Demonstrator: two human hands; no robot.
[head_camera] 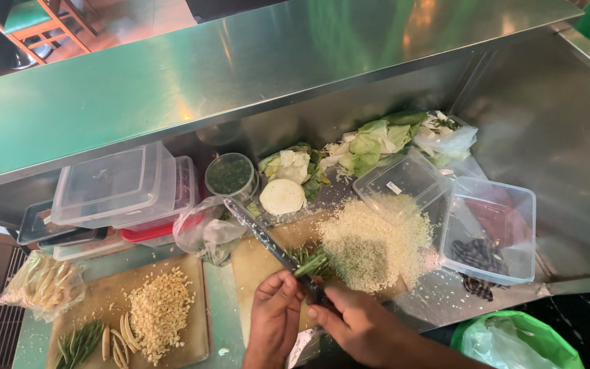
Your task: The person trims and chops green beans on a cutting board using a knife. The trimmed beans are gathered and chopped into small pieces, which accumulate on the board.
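**Two hands working a bunch of green stalks with a knife on a cutting board**

Head view: The right hand (360,324) is gripping the handle of a long knife (268,239), fingers curled tight around it, with the blade running up and to the left across the wooden cutting board (254,273). The left hand (274,318) is lying just beside it, fingertips pinched together on the lower end of a small bunch of green stalks (311,262). The stalks are lying on the board against the knife, their tops reaching toward a large heap of finely chopped pale vegetable (373,246) that is spreading over the board's right part.

Behind the board, a halved cabbage (283,196) is sitting cut face up, with loose cabbage leaves (373,140) piled along the steel back wall. A round tub of chopped greens (230,175) is standing near the knife tip. Clear plastic containers (121,184) are stacked at the left, and an open clear box (489,229) is resting at the right. A second board (104,301) at the lower left is carrying chopped yellowish pieces (160,311). A green-lined bin (517,338) is showing at the bottom right.
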